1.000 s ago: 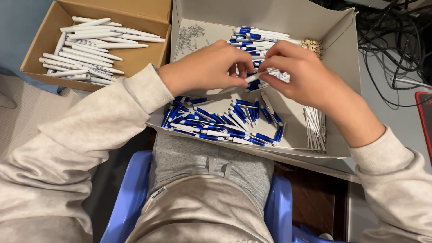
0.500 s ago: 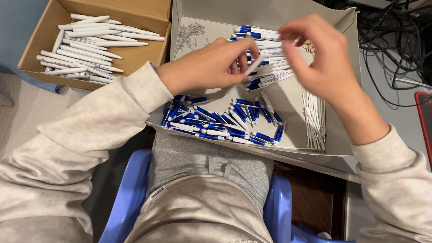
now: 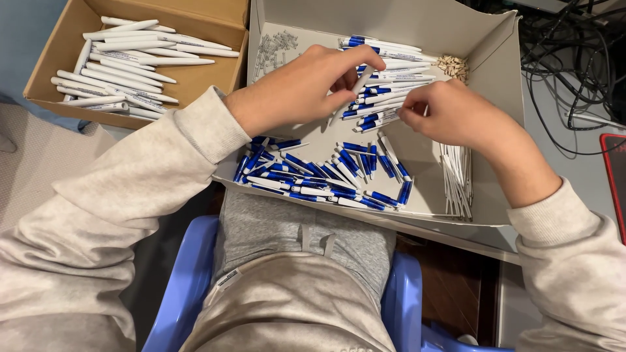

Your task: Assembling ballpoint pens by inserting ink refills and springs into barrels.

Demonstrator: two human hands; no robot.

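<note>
Head view: the right hand (image 3: 450,114) has dropped from the box's upper right to the middle pen stack (image 3: 381,98), fingers pinched on a piece there. The left hand (image 3: 306,88) keeps gripping a white barrel (image 3: 355,85) at frame centre. Blue-white pens (image 3: 326,176) lie below, refills (image 3: 456,179) right, white barrels box (image 3: 130,58) upper left; nothing blocks them.

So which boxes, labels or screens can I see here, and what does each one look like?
Brown cardboard box: upper left, open, rectangular, holding white pen barrels.
Grey-white cardboard box: centre, open, shallow, holding blue-and-white pen parts, thin white tubes and small springs.
Small white clothing tag: bottom centre, on the grey garment.
Dark flat object with red edge: far right, only partly in view; cannot tell if it is a screen.
</note>
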